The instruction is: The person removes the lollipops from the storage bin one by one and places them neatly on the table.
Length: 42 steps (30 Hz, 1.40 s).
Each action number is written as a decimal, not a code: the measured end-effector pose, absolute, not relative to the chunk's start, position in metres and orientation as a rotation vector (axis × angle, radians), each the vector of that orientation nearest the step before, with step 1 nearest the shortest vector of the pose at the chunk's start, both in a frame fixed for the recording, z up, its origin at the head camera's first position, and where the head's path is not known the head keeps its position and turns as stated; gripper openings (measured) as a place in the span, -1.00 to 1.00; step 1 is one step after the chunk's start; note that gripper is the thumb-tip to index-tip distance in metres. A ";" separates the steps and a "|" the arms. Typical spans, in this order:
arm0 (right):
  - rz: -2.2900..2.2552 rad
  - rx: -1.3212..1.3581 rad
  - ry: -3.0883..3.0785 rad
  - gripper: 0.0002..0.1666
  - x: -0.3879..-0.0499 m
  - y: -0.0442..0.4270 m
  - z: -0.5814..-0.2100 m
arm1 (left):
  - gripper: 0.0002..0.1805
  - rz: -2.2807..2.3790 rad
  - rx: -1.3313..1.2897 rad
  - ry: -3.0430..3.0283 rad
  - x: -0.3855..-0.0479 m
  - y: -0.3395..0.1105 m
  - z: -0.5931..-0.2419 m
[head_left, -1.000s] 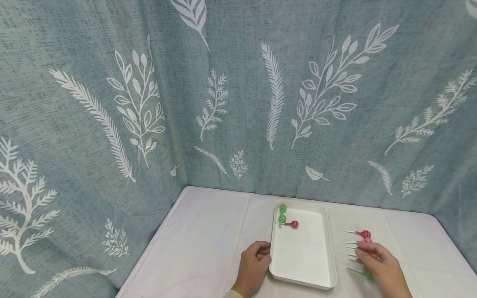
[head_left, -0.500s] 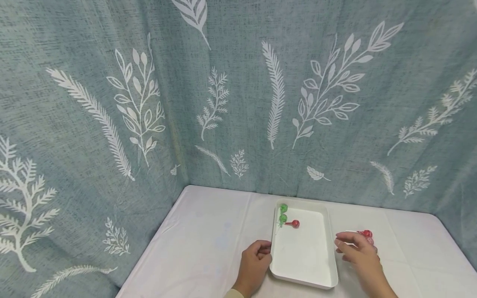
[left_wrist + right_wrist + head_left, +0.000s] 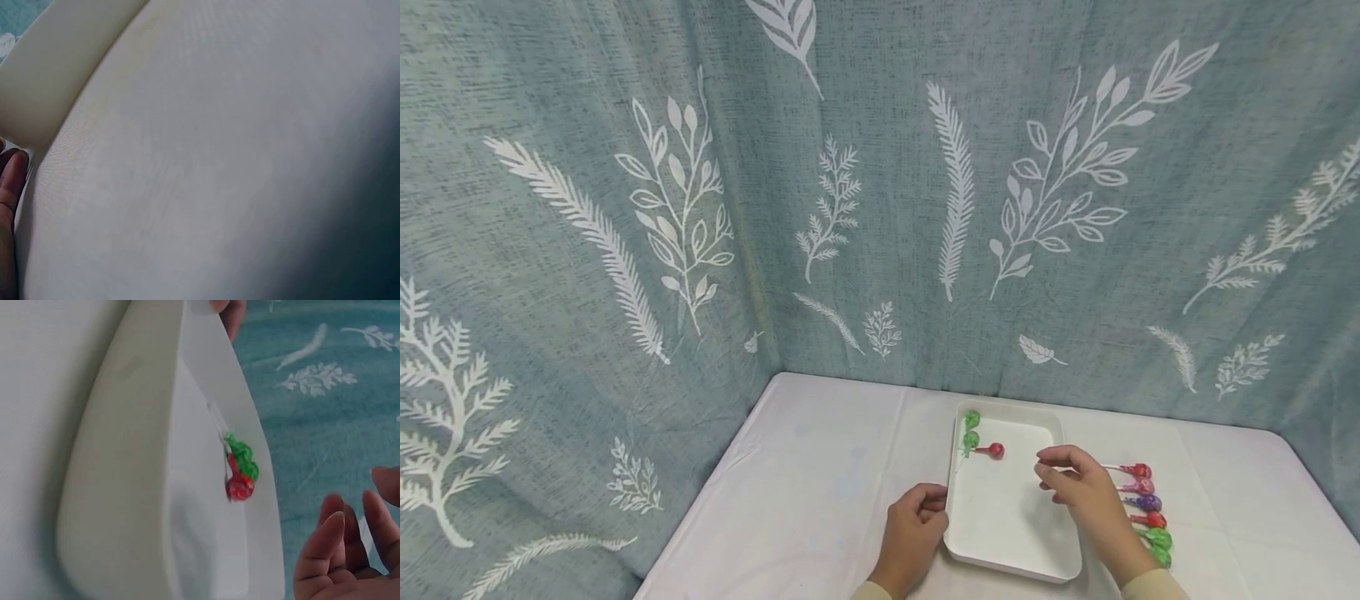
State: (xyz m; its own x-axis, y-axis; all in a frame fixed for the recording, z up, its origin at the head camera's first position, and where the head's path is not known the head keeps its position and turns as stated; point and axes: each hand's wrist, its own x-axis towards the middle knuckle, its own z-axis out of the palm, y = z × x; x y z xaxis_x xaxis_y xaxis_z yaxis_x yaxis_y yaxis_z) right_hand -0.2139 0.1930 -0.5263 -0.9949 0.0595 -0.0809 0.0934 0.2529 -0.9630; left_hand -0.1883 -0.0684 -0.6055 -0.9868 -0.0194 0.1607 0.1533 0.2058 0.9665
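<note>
My left hand (image 3: 908, 533) holds the left side of a white rectangular tray (image 3: 1060, 562), its fingers bent at the wall. In the left wrist view, fingers (image 3: 11, 181) show at the tray's edge. Inside the tray, near its far left corner, lie two green lollipops (image 3: 972, 440) and a red lollipop (image 3: 996, 451). Over the tray's right part hovers my right hand (image 3: 1078, 483), fingers loosely bent. From the right wrist, its fingertips (image 3: 325, 540) are apart from the thumb, and I see no lollipop between them.
Right of the tray, a column of several wrapped lollipops lies on the white cloth: red, pink, purple (image 3: 1144, 502), red and green (image 3: 1157, 538). My right forearm covers some of their sticks. A teal leaf-patterned curtain (image 3: 865, 250) hangs behind and to the left.
My right hand has moved left from above the lollipop column to over the tray, uncovering the candy heads. My left hand has stayed at the tray's side, and the lollipops inside lie as before.
</note>
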 end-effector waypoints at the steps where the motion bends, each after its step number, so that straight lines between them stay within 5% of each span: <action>1: -1.895 0.140 2.467 -0.59 -0.215 0.189 -0.526 | -0.64 -1.897 -0.132 -2.327 -0.188 -0.069 -0.606; 42: -1.771 0.115 2.592 -0.64 -0.280 0.138 -0.548 | -0.65 -1.833 -0.156 -2.382 -0.188 -0.072 -0.607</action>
